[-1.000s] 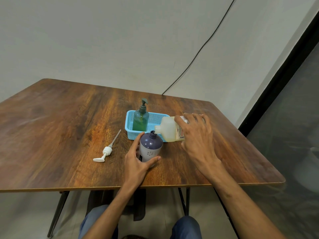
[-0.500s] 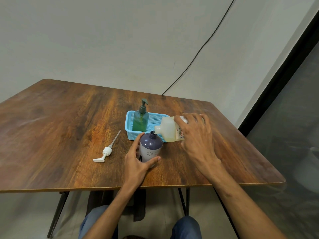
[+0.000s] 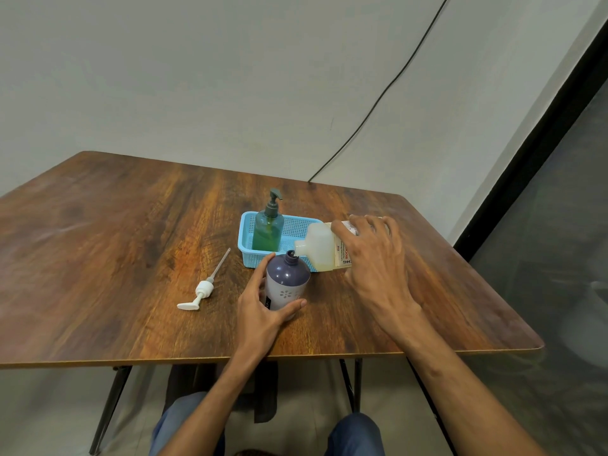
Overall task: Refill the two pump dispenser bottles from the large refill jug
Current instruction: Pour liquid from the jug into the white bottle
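The counter is dark brown wood grain streaked with orange. On it the basket is light blue with a fine lattice of holes, and the green pump bottle is translucent green with a dark grey-green pump head. The purple bottle is dull purple above and paler below, marked with a small ring of pale dots. The refill jug is cloudy white with pale yellow liquid and a white label printed in red and black, the loose pump is white with a clear tube, and the cable runs black across the pale grey wall.

Bare indoor room: plain grey wall, black cable, wood-grain table, dark-framed glass panel.
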Demonstrator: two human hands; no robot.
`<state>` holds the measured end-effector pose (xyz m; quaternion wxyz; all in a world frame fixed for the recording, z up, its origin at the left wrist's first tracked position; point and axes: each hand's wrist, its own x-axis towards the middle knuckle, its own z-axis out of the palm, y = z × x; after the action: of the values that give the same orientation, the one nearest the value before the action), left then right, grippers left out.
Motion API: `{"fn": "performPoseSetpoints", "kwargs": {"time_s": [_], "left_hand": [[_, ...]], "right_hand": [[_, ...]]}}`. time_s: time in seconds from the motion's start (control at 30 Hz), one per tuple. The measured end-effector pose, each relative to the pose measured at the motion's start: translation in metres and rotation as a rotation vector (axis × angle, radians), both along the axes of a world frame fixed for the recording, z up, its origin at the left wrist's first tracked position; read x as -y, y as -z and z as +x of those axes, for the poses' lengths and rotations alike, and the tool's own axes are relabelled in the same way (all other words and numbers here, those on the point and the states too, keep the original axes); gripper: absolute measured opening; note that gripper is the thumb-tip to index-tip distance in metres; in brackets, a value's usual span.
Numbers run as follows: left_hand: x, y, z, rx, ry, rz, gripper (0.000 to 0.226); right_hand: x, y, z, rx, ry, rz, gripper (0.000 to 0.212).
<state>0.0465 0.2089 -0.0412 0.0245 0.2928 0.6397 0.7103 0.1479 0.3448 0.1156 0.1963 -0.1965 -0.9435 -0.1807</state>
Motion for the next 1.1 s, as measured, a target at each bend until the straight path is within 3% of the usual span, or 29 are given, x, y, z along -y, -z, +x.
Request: {"fn": "performPoseSetpoints", "kwargs": {"time_s": [1.1], "left_hand": [[-0.0004,0.0009,0.0001,-0.011,-0.023,-0.017,0.102]], "right_hand": [[-0.0009,0.0016,-0.0019,-0.054,-0.038,-0.032,0.073]]}}
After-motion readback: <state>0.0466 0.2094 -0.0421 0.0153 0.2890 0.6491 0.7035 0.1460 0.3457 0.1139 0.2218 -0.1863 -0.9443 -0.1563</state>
